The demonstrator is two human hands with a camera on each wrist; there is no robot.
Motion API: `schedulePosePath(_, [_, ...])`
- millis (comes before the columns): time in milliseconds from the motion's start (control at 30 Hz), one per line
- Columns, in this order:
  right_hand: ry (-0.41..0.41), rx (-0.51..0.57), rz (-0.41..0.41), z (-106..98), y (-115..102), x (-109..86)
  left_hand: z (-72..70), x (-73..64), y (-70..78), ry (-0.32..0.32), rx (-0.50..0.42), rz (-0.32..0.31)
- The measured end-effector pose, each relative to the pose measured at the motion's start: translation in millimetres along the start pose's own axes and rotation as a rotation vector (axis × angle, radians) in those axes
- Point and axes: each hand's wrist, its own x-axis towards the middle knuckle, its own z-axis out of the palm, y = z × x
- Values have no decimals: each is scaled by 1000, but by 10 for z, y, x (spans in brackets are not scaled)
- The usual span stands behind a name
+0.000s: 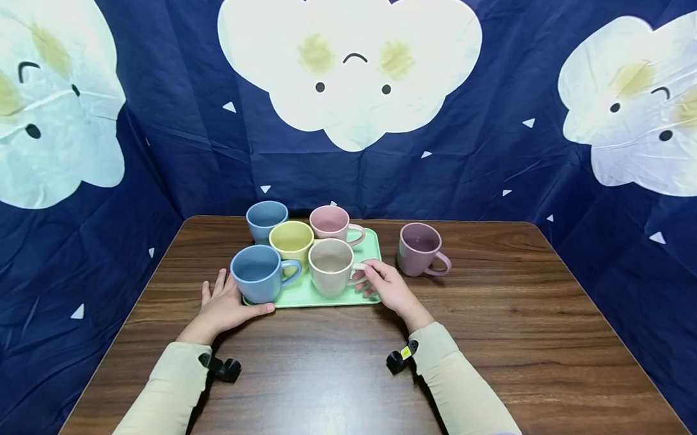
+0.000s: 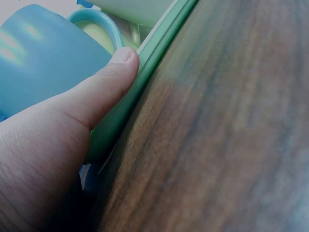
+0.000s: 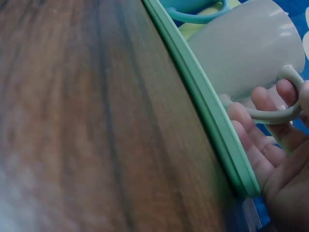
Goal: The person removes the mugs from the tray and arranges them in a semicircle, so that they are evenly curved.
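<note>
A person's right hand (image 1: 388, 286) grips a pale mug (image 1: 328, 271) by its handle (image 3: 270, 117), fingers curled at the loop, toward the front right of a green tray (image 1: 299, 296) on a wooden worktop (image 1: 314, 383); the left hand (image 1: 224, 308), fingers spread and thumb straight along the tray's front edge, lies beside the front blue mug (image 1: 257, 275) and clasps nothing. Crowding looks the chief hazard: the pale mug is close to the yellow mug (image 1: 290, 236) and in front of the pink mug (image 1: 328, 220), and a careless swing could knock either. Held from one side only, it could also tip; whether its base is fully down cannot be told. The front blue mug, near the tray's corner, might slide over the rim if nudged, and pressure on that edge could jostle the rear blue mug (image 1: 266, 221) too. The purple mug (image 1: 418, 250), apart on the worktop, is exposed to a stray sweep of the right hand
</note>
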Motion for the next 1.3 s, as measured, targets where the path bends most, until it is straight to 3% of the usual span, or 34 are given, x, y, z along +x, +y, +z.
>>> schedulePosePath(433, [-24, 40, 9, -69, 2, -78, 1, 5, -3, 2, 3, 4])
schedulePosePath(867, [12, 60, -50, -157, -32, -161, 7, -12, 14, 13, -4, 11])
schedulePosePath(1300, [88, 94, -124, -430, -345, -213, -12, -17, 23, -4, -13, 3])
